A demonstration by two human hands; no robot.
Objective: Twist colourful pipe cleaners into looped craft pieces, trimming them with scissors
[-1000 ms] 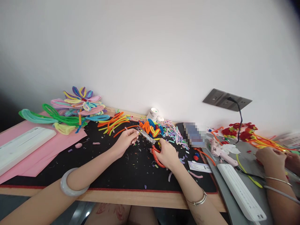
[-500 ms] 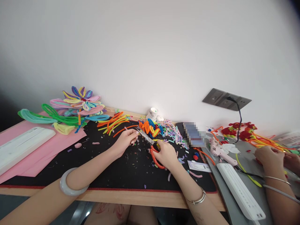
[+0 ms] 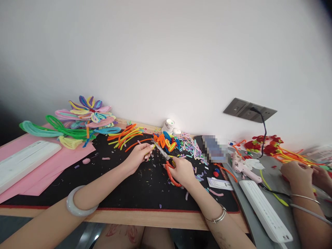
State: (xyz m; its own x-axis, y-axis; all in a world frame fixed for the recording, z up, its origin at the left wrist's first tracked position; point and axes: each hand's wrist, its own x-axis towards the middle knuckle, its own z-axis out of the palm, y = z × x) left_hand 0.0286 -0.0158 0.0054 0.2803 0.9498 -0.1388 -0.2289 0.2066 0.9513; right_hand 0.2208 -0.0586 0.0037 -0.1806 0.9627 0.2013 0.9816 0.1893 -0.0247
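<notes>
Orange-handled scissors (image 3: 171,175) are gripped in my right hand (image 3: 183,170), over the middle of the black mat (image 3: 116,193). Their blades point up and left, the tips beside the fingers of my left hand (image 3: 138,156). Between thumb and fingertips, my left hand pinches a small yellow-green piece (image 3: 153,147) at the blades. Behind the scissors lie orange, yellow and blue loops (image 3: 166,141) and many short pastel pieces (image 3: 190,147). Orange and yellow fuzzy stems (image 3: 124,136) rest beyond my left hand.
Multicoloured fuzzy flowers (image 3: 90,112) and a white box (image 3: 28,162) on pink sheets (image 3: 52,178) are at the left. A paper cup (image 3: 169,126) stands behind. At the right are a phone (image 3: 214,148), glue gun (image 3: 245,167), power strip (image 3: 266,211) and another person's hands (image 3: 298,176).
The scissor blades look closer together, and their handles have shifted slightly. A yellow-green piece now shows at my left fingertips. The other person's hands have moved slightly.
</notes>
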